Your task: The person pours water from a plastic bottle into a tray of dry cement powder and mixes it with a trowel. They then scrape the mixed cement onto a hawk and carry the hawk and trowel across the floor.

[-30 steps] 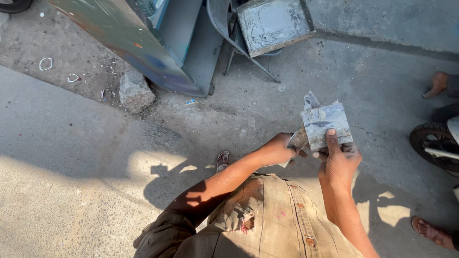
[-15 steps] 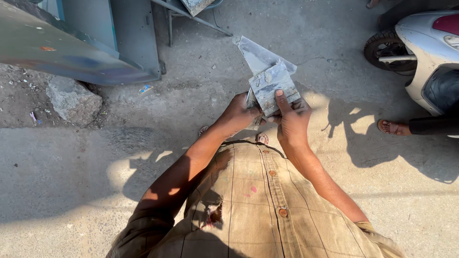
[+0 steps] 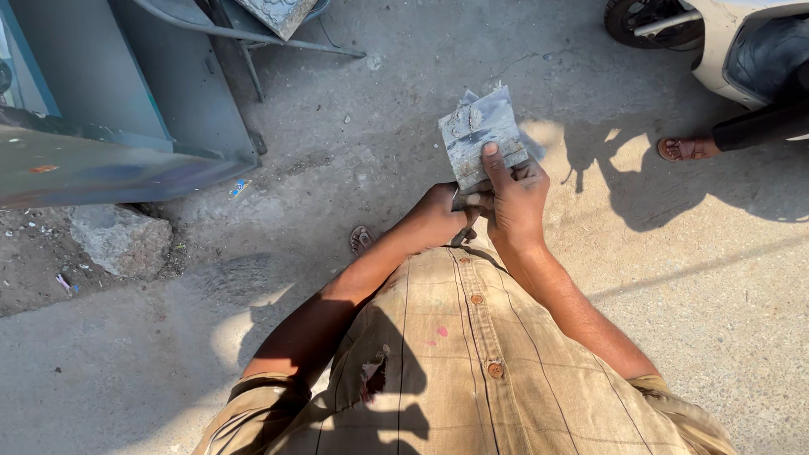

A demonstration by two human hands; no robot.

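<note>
Right hand: right hand [image 3: 516, 195] closed around the lower edge of a flat grey metal trowel blade caked with dried cement [image 3: 482, 135]; thumb [image 3: 495, 165] laid flat up its face, fingers wrapped behind.
Left hand: left hand [image 3: 440, 215] curled into a fist just below the blade, gripping a dark handle end [image 3: 463, 232] that pokes out beneath it; touching the right hand.
Blade position: held in front of the chest, above the concrete ground [image 3: 404, 93], tilted slightly left, partly sunlit.
Clothing: tan checked button shirt [image 3: 472, 362], small tear near the left side.
Surroundings: grey-green metal cabinet [image 3: 126, 126] upper left; rough grey stone [image 3: 122, 240] beside it; white scooter [image 3: 716, 34] upper right.
Other person: sandalled foot [image 3: 687, 149] near the scooter, well apart from both hands.
</note>
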